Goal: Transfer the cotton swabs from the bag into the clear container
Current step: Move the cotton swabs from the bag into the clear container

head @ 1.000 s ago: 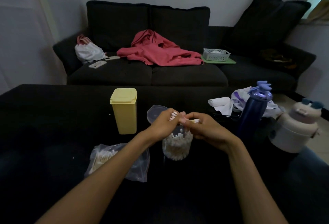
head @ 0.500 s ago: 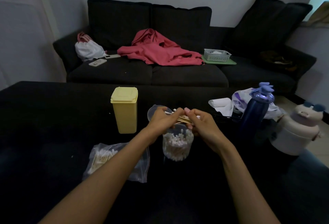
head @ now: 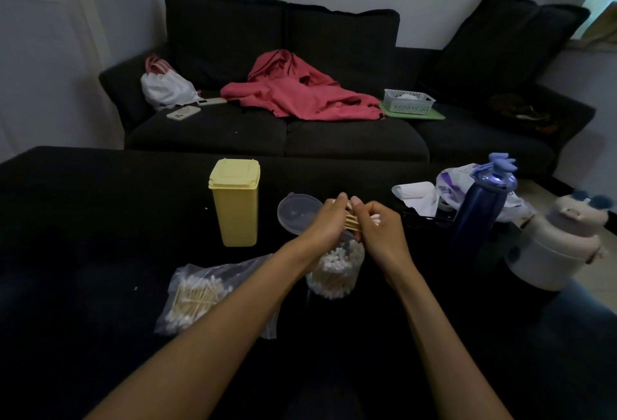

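Both hands' grip: left hand (head: 325, 222) and right hand (head: 380, 231) together pinch one bundle of swabs (head: 352, 222) above the container (head: 335, 269). Since half a second ago the bundle has tilted more steeply, with the hands closer together. Nearest, the bag (head: 213, 293) lies flat on the desk (head: 83, 236), swabs still inside. Beside it, the clear container stands upright, filled with swabs. Behind it lies its lid (head: 295, 211); left of that stands a closed yellow bin (head: 235, 202).
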Tool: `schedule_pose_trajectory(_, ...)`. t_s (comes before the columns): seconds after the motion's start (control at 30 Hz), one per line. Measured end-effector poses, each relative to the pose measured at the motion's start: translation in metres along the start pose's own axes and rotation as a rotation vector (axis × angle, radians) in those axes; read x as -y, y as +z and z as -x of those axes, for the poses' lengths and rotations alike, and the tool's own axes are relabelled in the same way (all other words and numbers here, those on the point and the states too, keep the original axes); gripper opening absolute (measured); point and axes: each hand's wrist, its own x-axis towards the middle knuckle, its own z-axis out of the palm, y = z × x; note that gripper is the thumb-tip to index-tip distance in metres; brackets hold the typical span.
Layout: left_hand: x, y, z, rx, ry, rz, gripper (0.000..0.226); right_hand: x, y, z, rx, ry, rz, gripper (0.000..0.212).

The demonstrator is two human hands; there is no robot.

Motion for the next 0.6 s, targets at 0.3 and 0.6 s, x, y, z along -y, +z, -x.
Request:
schedule_pose_trajectory(0.3,0.021,-0.072,0.014,-0.12,0.039,-0.698,0.011,-0.004,-0.021,-0.001,-0.125,-0.015,0.072,0.03)
schedule_pose_trajectory(0.6,0.07,-0.037,-0.023,0.0,0.129,-0.61,0.098,-0.003,-0.017,0.008,-0.154,-0.055,0.192,0.023)
